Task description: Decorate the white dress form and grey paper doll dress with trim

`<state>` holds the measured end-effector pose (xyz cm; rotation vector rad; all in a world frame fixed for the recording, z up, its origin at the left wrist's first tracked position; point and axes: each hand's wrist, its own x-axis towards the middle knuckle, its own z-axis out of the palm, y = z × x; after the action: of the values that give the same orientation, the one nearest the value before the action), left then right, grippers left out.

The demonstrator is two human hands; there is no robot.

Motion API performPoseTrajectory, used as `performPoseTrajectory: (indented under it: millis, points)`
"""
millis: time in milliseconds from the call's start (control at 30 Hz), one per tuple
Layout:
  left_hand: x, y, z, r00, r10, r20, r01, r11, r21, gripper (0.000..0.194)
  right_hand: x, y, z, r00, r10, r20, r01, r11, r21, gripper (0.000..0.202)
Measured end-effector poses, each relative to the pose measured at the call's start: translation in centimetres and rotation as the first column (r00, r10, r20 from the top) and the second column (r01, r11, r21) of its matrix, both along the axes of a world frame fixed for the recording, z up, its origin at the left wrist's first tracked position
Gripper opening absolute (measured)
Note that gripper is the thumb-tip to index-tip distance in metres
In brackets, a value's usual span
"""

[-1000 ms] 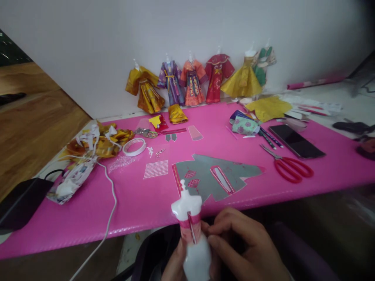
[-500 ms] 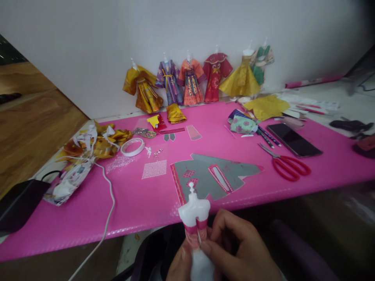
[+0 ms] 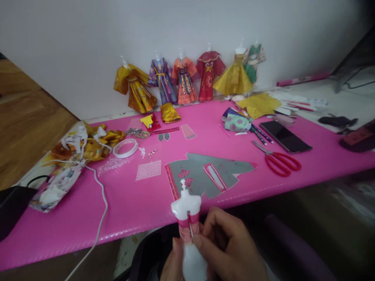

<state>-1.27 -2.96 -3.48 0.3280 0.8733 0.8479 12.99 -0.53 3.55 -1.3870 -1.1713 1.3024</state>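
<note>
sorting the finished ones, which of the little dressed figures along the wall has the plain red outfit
The red-robed figure, fourth from the left in the row, between the orange-and-patterned one and the yellow full-skirted one.

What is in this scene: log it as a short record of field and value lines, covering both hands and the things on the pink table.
held item: small white plastic dress form with a pink paper band at its waist
left hand: grips the form's lower part
right hand: fingertips pinch the pink band
nearest flat piece: grey paper garment cut-out on the pink table
cutting tool: red-handled scissors, lying untouched
tape: white tape roll
device: black phone
back row: six dressed paper costumes against the wall
</note>
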Motion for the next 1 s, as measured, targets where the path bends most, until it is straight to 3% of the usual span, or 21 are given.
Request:
performPoseTrajectory:
  millis: [167, 300, 400, 633, 733, 833, 1000]
  points:
    - [0.5, -0.1, 0.5, 0.993, 0.043, 0.108, -0.038, 0.998, -0.048, 0.068, 0.9, 0.0, 0.3, 0.998, 0.063, -0.010, -0.062, 0.998, 0.016, 0.020]
    - [1.8, 0.2, 2.1, 0.953, 0.128, 0.276, -0.099, 0.988, -0.117, 0.056, 1.2, -0.3, 0.3, 0.996, 0.078, -0.039, -0.079, 0.997, -0.003, 0.018]
    - [2.4, 0.8, 3.1, 0.909, 0.076, 0.411, -0.044, 0.995, -0.085, 0.058, 1.3, -0.3, 0.2, 0.994, 0.075, -0.077, -0.076, 0.997, -0.005, 0.020]
    - [2.5, 1.7, 3.6, 0.895, -0.046, 0.443, 0.046, 0.999, 0.011, 0.074, 1.9, -0.1, 0.4, 0.995, 0.065, 0.075, -0.072, 0.993, 0.091, 0.019]
    - [2.6, 1.7, 3.3, 0.895, -0.024, 0.445, 0.028, 1.000, -0.002, 0.074, 2.1, -0.1, 0.2, 0.992, 0.060, 0.110, -0.067, 0.996, 0.058, 0.016]
    - [2.6, 1.6, 3.0, 0.919, 0.025, 0.394, -0.008, 0.999, -0.047, 0.066, 2.5, 0.2, -0.3, 0.991, 0.001, 0.134, -0.010, 0.998, 0.061, 0.013]
    - [2.8, 1.6, 3.0, 0.930, 0.071, 0.360, -0.014, 0.987, -0.158, 0.040, 2.8, 1.0, -0.4, 0.994, -0.019, 0.109, 0.008, 0.995, 0.103, 0.035]
